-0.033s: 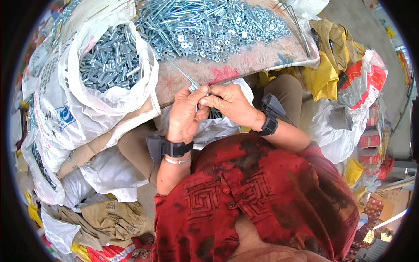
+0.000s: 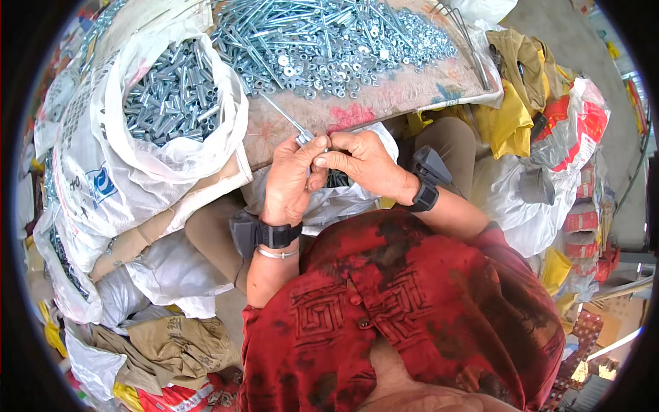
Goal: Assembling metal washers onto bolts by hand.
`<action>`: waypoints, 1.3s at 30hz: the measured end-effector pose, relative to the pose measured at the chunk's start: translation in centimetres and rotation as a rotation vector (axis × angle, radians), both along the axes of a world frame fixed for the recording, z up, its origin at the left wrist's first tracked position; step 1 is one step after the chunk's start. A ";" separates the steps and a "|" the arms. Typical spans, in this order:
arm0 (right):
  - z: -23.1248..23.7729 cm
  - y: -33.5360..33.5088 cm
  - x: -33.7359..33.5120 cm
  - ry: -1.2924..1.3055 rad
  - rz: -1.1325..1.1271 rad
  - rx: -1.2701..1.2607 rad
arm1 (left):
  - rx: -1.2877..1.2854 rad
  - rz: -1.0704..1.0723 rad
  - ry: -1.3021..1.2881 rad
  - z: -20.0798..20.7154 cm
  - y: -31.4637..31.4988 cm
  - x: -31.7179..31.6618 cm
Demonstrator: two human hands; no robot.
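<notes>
My left hand is closed around a long thin metal bolt with a grey metal sleeve on it. The bolt slants up and to the left, its far end over the table edge. Fingertips of my right hand pinch at the near end of the bolt, touching the left fingers. Whatever small piece lies between those fingertips is hidden. Below both hands, partly covered by them, sits a white bag with dark metal pieces inside.
Beyond my hands a cloth-covered table carries a heap of long bolts and a spread of washers and nuts. At left stands a white sack full of short metal sleeves. Bent wires lie along the table's right side.
</notes>
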State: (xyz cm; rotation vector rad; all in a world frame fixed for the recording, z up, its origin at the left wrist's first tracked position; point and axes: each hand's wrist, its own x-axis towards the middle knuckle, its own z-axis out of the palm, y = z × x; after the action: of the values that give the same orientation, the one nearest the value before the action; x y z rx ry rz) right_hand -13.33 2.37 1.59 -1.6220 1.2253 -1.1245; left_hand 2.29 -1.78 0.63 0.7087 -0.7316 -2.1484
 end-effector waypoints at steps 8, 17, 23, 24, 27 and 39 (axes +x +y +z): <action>2.9 -5.8 -9.1 0.808 -0.253 -0.336 | -0.491 -0.019 -0.349 -0.7 1.0 -1.7; 1.9 -7.4 -13.9 0.608 -0.396 0.005 | -0.166 0.093 0.017 -0.6 0.3 -1.3; 1.7 -7.7 -11.7 0.921 -0.302 -0.272 | -0.142 0.058 -0.050 -0.1 0.5 -1.5; 2.1 -7.8 -11.4 0.988 -0.300 -0.228 | -0.136 0.047 -0.043 -0.1 0.5 -1.4; 2.4 -8.1 -11.9 1.011 -0.290 -0.110 | -0.142 0.061 -0.028 0.0 0.6 -1.3; 3.4 -6.3 -10.3 1.144 -0.150 -0.009 | -0.226 -0.033 -0.173 -0.2 0.4 -1.3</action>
State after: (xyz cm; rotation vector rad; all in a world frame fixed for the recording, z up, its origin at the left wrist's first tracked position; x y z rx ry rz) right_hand -23.63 -3.90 4.96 -2.2848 2.0385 -0.1717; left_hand 0.95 -1.40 0.44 0.7705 -1.0657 -2.0088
